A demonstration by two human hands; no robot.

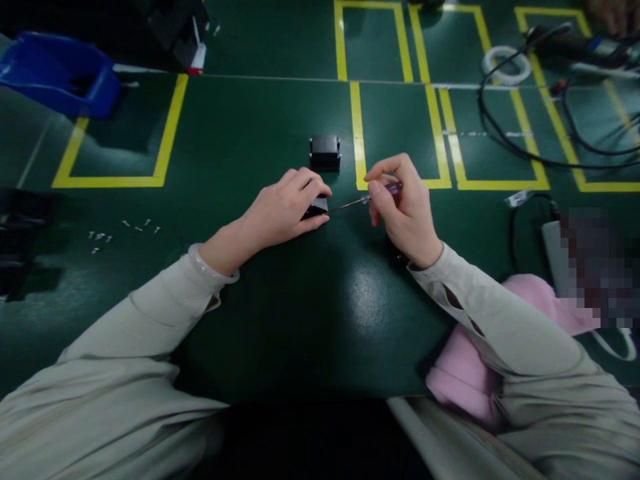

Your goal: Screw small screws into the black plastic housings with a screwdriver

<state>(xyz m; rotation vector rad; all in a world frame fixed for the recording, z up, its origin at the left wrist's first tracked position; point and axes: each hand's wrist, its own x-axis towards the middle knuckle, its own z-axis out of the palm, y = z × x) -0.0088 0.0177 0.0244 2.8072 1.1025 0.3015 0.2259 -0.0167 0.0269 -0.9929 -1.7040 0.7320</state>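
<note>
My left hand (285, 207) is closed around a small black block (316, 206) on the green table, its fingers hiding most of it. In my right hand (403, 210) is a screwdriver (395, 189) with a translucent purplish handle, gripped between thumb and fingers. The thin shaft points left, and its tip meets or nearly meets the right edge of the held block. Just beyond my left hand stands a second black block (325, 152) with small shiny screws at its sides. Below my right wrist a dark object (397, 255) is partly hidden.
Several loose screws (100, 237) lie at the left, near dark parts (20, 240). A blue bin (60, 73) is at the far left. Cables (500, 140) and a white tape ring (506, 65) lie at the right. A pink cloth (465, 373) is under my right forearm.
</note>
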